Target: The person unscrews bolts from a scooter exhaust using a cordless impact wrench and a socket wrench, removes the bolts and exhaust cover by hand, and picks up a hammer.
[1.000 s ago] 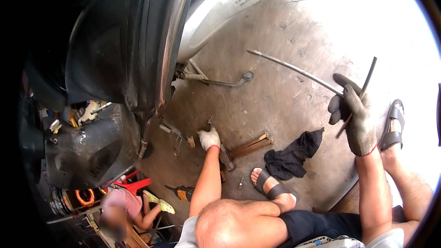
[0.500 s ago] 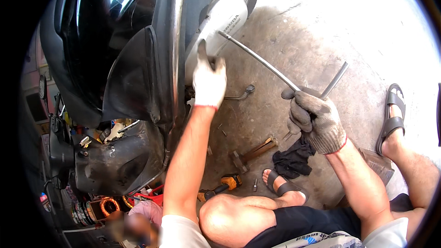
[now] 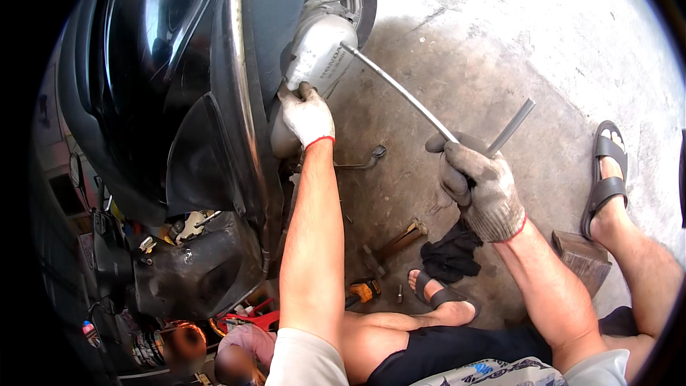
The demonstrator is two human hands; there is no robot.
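Observation:
My left hand (image 3: 309,116), in a white work glove with darkened fingertips, presses against the grey engine cover (image 3: 314,48) on the side of a black scooter (image 3: 179,86). Its thumb and fingers are bent together at the cover's edge; whatever they pinch is hidden. My right hand (image 3: 482,182), in a soiled glove, is closed around a T-handle wrench (image 3: 400,91). The long shaft points up and left, and its tip overlaps the cover's outer edge; whether they touch I cannot tell. One end of the wrench's crossbar sticks out above my right hand.
A metal pedal lever (image 3: 375,157) juts out below the cover. On the concrete lie a hammer (image 3: 396,241), a black cloth (image 3: 450,254), a yellow power tool (image 3: 366,290) and a small metal socket (image 3: 400,293). A wooden block (image 3: 582,261) stands by my foot. Another person's pink sleeve (image 3: 246,347) shows lower left.
My left hand has gone from an extended finger over the cover to bent fingers against its edge. My right hand keeps hold of the wrench. The whole view has shifted somewhat.

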